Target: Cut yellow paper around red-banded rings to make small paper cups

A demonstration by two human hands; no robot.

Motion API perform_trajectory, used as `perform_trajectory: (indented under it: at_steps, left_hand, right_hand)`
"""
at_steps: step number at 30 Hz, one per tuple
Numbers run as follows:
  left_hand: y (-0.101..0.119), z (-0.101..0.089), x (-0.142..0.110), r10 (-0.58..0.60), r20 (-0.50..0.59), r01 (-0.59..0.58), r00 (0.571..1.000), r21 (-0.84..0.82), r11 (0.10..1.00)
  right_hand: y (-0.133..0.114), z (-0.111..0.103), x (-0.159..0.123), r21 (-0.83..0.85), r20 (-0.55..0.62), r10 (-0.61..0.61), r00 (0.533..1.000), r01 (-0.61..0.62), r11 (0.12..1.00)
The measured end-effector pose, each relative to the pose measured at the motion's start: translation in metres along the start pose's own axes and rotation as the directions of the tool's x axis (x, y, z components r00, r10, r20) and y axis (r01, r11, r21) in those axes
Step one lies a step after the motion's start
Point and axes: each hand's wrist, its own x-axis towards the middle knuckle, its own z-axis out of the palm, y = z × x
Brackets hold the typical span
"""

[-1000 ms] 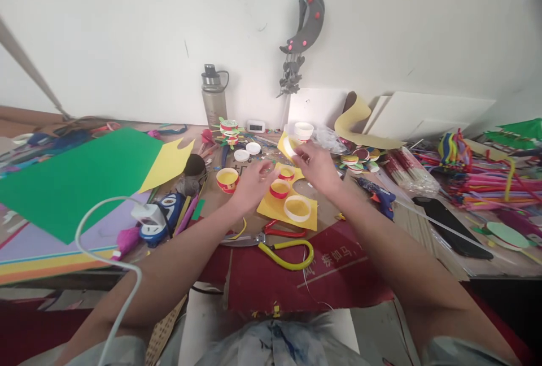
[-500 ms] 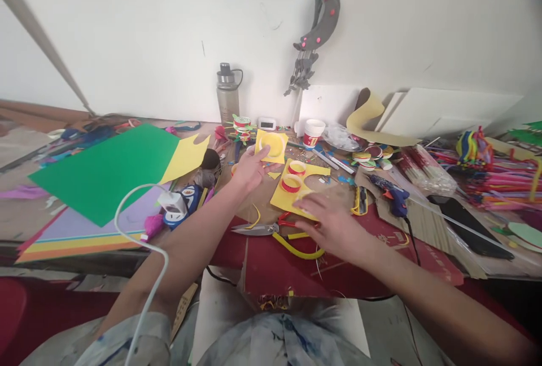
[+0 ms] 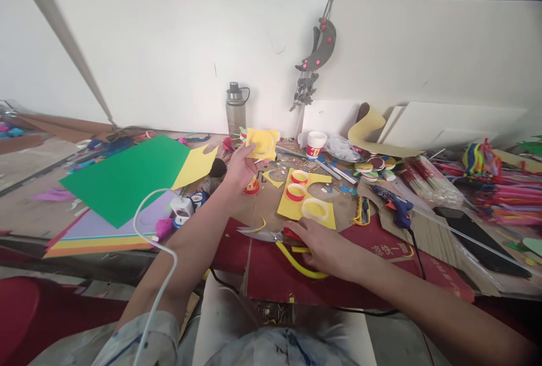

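A: Scissors [image 3: 277,237], which way from the fingers?
B: Right hand [image 3: 326,244] is nearer, already at them. Handles under its fingers, pivot just left of the fingertips, blades further left.
A: Long axis?
B: Roughly crosswise. Tips left, loops right and a bit toward the body.
A: Right fingers clamped?
B: Curled over the red handle [image 3: 292,234] and yellow handle [image 3: 302,269]. Gripping or only resting, can't tell; the hand covers it.
A: Left hand [image 3: 242,168]?
B: Pinched on the yellow square [image 3: 262,143], low edge. Card tilts up beyond those fingertips. Scissors lie well apart from them, nearer the body and rightward.
A: Close by?
B: Yellow sheet [image 3: 285,208], just beyond the right fingers, with two red rings [image 3: 295,196] and one pale ring [image 3: 315,218] on it.
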Motion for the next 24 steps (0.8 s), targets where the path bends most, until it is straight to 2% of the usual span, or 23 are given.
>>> perform_trajectory:
  at_steps: [3, 7, 9, 12, 14, 16, 18, 20, 22, 24]
  left_hand:
    - [0.007, 0.0, 0.002, -0.025, -0.114, 0.019, 0.993, -0.054, 0.998]
    - [0.008, 0.0, 0.002, -0.046, -0.127, 0.036, 0.991, -0.082, 0.996]
    - [0.005, -0.001, 0.001, -0.058, -0.115, 0.049, 0.992, -0.077, 0.996]
    - [0.002, -0.002, 0.001, -0.059, -0.105, 0.051, 0.993, -0.075, 0.996]
    - [0.0, -0.004, 0.002, -0.049, -0.085, 0.042, 0.995, -0.076, 0.996]
    - [-0.002, -0.006, 0.003, -0.035, -0.061, 0.031, 0.998, -0.065, 0.997]
    - [-0.004, -0.006, 0.003, -0.033, -0.032, 0.031, 0.999, -0.045, 0.999]
    - [-0.007, -0.005, 0.001, -0.043, -0.014, 0.042, 0.999, -0.025, 0.999]
    - [-0.012, -0.003, -0.003, -0.058, 0.002, 0.058, 0.998, -0.009, 0.998]
    - [-0.015, 0.001, -0.007, -0.07, 0.019, 0.07, 0.997, 0.001, 0.998]
  right_hand:
    - [0.006, -0.001, -0.005, 0.106, -0.137, -0.044, 0.99, 0.058, 0.993]
    - [0.014, -0.014, -0.003, 0.197, -0.404, -0.14, 0.904, 0.236, 0.951]
    - [0.014, -0.022, 0.001, 0.213, -0.451, -0.159, 0.878, 0.279, 0.936]
    - [0.009, -0.027, 0.006, 0.235, -0.476, -0.159, 0.865, 0.3, 0.925]
    - [0.006, -0.025, 0.009, 0.312, -0.55, -0.091, 0.83, 0.305, 0.9]
    - [0.004, -0.025, 0.013, 0.452, -0.642, 0.059, 0.765, 0.315, 0.835]
    - [0.004, -0.029, 0.018, 0.591, -0.668, 0.224, 0.71, 0.323, 0.739]
    - [0.007, -0.038, 0.027, 0.667, -0.64, 0.302, 0.707, 0.315, 0.675]
    - [0.011, -0.048, 0.036, 0.657, -0.637, 0.299, 0.711, 0.296, 0.694]
    - [0.016, -0.055, 0.045, 0.584, -0.661, 0.283, 0.695, 0.24, 0.775]
